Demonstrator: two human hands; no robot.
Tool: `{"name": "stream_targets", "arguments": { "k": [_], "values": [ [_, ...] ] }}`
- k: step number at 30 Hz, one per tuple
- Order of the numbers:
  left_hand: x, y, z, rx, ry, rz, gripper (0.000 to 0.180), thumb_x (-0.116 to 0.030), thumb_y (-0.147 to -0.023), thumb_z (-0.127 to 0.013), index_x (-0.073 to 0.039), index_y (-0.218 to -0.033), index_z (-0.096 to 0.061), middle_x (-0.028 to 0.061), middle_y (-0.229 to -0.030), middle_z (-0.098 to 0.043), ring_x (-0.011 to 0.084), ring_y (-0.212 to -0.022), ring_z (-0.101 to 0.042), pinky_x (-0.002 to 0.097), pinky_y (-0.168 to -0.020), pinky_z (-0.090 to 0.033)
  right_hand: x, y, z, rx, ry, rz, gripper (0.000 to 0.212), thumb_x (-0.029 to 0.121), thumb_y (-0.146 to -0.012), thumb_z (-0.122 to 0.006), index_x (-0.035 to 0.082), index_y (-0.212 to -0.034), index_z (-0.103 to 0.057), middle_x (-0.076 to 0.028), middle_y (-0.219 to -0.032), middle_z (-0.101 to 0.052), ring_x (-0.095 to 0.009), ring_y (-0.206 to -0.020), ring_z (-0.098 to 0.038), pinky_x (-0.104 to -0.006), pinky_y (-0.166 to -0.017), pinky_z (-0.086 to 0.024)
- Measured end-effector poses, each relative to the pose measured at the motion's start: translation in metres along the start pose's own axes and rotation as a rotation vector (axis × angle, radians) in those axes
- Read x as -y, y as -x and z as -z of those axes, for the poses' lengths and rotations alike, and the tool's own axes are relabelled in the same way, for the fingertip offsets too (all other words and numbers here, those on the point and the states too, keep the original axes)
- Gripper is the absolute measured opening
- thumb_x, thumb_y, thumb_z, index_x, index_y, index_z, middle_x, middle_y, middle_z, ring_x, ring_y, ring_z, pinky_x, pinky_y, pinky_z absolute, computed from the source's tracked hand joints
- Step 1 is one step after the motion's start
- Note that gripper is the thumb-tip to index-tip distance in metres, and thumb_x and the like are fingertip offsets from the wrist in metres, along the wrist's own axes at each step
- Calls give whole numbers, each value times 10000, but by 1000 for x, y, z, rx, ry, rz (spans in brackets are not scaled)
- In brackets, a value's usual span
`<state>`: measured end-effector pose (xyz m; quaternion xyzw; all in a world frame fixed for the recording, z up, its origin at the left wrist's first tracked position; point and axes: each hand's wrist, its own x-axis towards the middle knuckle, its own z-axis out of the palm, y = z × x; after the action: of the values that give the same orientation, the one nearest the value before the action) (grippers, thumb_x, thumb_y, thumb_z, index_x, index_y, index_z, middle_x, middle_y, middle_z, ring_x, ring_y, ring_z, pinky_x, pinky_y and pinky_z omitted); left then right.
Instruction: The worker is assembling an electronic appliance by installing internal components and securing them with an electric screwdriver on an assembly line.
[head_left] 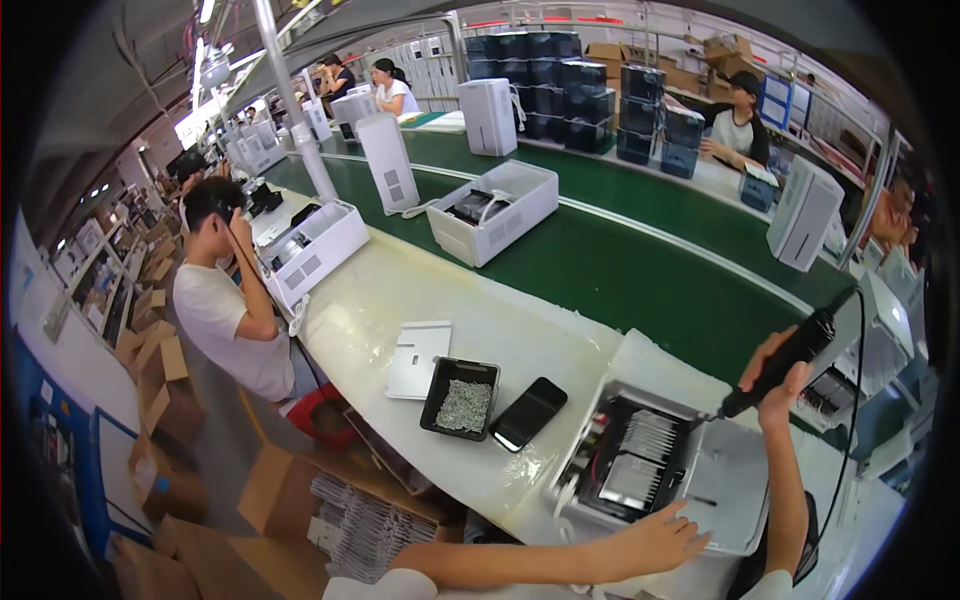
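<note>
Fingers of the right hand [778,395] wrapped round a driver [800,350], its nose down by the unit [735,470]

Through the head camera I see those right fingers curled along both sides of the dark barrel, thumb opposing. Below the fist the tool slants down and to the left, presumably so that it reaches the unit's inner edge without the wrist covering the spot. A black cord [862,375] hangs to the right of the grip.

Lower left of the right fingers, the unit lies hollow side up with its pale fins [645,440] showing, likely because that leaves the inside within reach.

I read the left hand [650,545] as loosely spread, with nothing in it that I can see. Its fingertips are over or beside the unit's near edge; from this angle I can't tell whether they touch. They may be there to steady it.

Farther out and left of those fingertips, a phone [530,413] lies next to a tray [437,388] of screws [464,406]. Set on that side, the tray would suit the free hand. Just past it is a flat panel [415,362].
</note>
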<state>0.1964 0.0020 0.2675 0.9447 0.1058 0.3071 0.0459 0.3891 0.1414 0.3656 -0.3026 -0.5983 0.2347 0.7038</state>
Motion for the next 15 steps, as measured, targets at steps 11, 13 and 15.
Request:
{"name": "stream_targets", "arguments": {
  "k": [11, 13, 15],
  "values": [
    [90, 28, 91, 282, -56, 15, 159, -199, -850, -605, -86, -955, -645, 82, -954, -615, 258, -1175, -529, 693, -1119, -219, 44, 38, 66, -259, 297, 172, 582, 576, -938, -533, -4, -953, -492, -86, -648, -508, -158, -455, -499, -258, -419, -409],
    [104, 47, 100, -67, 80, 95, 162, -168, -823, -627, -86, -957, -669, 85, -1027, -643, 272, -1167, -552, 623, -1089, -314, 76, 27, 61, -294, 284, 255, 616, 616, -917, -518, 2, -956, -471, -97, -667, -494, -154, -445, -462, -249, -412, -379],
    [135, 77, 124, 39, 178, 473, 207, -102, -799, -629, -90, -999, -675, 72, -1074, -660, 290, -1110, -587, 534, -1012, -403, 118, 21, 47, -406, 244, 360, 610, 636, -877, -488, 29, -914, -441, -70, -646, -420, -137, -489, -414, -234, -457, -365]
  ]
}}
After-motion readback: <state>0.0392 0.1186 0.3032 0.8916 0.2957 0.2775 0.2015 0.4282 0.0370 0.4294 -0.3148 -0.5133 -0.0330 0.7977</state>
